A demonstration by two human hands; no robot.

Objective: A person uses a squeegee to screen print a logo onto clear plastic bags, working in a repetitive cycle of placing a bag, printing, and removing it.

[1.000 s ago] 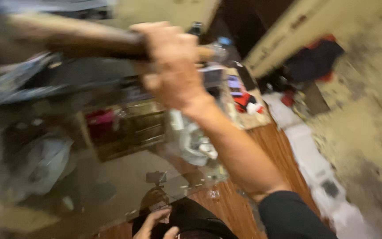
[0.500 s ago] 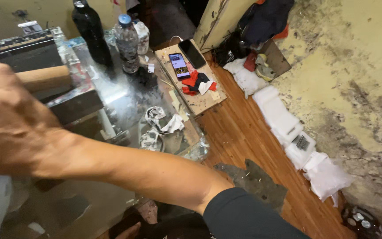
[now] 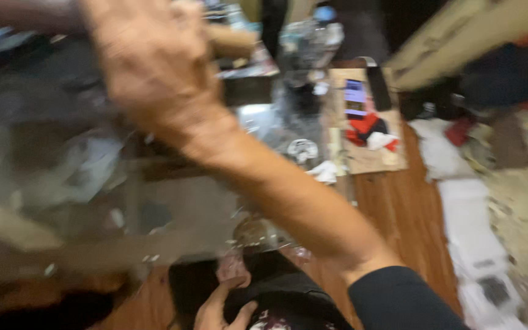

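Your right hand wraps a smooth matt wooden handle; your left hand presses soft black cloth. Under you lies a glossy glass table, beside it polished wood floor and a clear plastic bottle

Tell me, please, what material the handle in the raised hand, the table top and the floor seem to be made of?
Handle: probably wood, matt tan and round, though blurred. The right hand is wrapped around it.
Table top: seemingly glass, clear and glossy, because things beneath show through it.
Floor: probably wood or laminate, reddish-brown with plank lines and a slight sheen.
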